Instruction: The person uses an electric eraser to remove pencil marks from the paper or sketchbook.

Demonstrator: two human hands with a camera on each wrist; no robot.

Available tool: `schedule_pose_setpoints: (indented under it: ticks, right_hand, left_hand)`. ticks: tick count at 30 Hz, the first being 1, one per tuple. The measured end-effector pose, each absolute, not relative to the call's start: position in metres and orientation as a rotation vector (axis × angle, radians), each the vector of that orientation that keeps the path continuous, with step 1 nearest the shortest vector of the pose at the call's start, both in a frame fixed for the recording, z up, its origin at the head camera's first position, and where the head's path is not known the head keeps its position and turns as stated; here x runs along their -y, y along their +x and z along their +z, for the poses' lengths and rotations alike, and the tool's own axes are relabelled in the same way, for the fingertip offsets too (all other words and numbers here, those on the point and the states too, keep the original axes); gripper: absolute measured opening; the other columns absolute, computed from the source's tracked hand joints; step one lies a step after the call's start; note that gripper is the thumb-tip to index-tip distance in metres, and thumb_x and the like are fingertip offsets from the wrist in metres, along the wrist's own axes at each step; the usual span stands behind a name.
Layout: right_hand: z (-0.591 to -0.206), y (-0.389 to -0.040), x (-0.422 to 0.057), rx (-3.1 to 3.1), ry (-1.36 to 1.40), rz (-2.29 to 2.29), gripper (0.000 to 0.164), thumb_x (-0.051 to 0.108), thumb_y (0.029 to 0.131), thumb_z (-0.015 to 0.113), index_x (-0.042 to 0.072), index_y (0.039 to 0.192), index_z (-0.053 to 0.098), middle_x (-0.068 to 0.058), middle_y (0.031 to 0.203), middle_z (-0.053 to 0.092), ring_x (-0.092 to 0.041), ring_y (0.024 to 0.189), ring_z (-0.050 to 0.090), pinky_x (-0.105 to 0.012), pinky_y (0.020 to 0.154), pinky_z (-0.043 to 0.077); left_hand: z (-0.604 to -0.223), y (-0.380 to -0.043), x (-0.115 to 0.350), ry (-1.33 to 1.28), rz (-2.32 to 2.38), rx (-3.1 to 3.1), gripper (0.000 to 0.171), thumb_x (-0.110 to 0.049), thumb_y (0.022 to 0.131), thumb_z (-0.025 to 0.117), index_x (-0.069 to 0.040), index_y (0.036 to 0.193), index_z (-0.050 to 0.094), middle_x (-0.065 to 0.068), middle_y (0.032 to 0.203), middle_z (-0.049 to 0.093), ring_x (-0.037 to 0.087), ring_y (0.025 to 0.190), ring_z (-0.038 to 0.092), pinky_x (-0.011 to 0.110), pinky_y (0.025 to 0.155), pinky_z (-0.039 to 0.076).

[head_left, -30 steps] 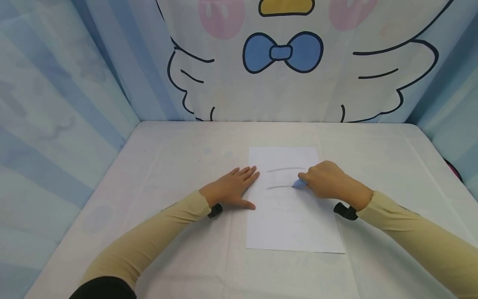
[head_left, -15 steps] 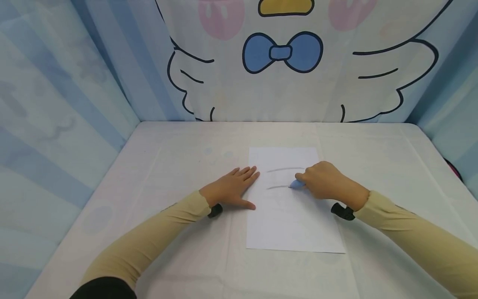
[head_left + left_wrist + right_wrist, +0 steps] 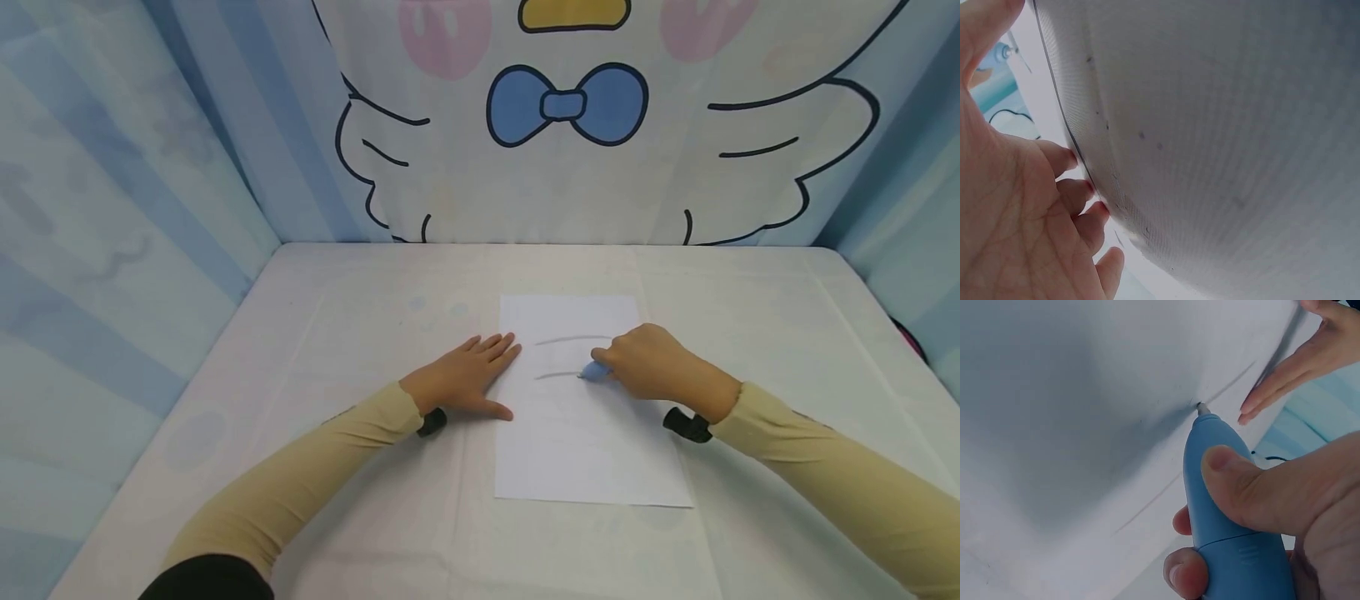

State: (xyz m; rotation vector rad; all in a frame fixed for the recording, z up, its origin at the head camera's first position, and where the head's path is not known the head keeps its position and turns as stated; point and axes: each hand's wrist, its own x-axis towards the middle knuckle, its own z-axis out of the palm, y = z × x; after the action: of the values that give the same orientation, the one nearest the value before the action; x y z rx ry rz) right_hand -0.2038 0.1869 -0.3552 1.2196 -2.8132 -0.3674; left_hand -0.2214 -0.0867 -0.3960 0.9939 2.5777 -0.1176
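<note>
A white sheet of paper (image 3: 570,467) with two grey pencil-like lines lies on the table. My right hand (image 3: 652,362) grips a blue electric eraser (image 3: 1235,506), thumb along its side and fingers curled beneath. Its small tip meets the right end of the lower line (image 3: 555,376); the upper line (image 3: 573,339) runs above it. My left hand (image 3: 468,375) rests with spread fingers across the paper's left edge, palm down. In the left wrist view, the left hand's fingers (image 3: 1088,219) reach over the paper's edge.
A white cloth covers the table (image 3: 360,317). Behind it hangs a curtain (image 3: 600,183) printed with a cartoon figure and a blue bow tie. Blue and white striped fabric (image 3: 112,250) closes off the left side, with similar fabric at the right.
My right hand has slid slightly left with the electric eraser, and the lower line's visible right end has become shorter. The left hand and paper stay put.
</note>
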Motion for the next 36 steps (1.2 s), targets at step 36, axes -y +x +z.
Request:
schedule_pose_setpoints:
  ticks: [36]
  right_hand:
    - [-0.3549,-0.2054,-0.179,2.808,1.201,-0.402,0.013,0.011,0.08,0.07,0.011,0.076,0.057,-0.003,0.052,0.052,-0.012,0.046,0.043,-0.024,0.042,0.034]
  left_hand:
    - [-0.3946,-0.2211,0.0879,0.993,-0.114,-2.578,0.104,-0.074,0.079,0.049,-0.016,0.153,0.002,0.003,0.16,-0.002,0.019,0.148,0.003,0.041,0.121,0.007]
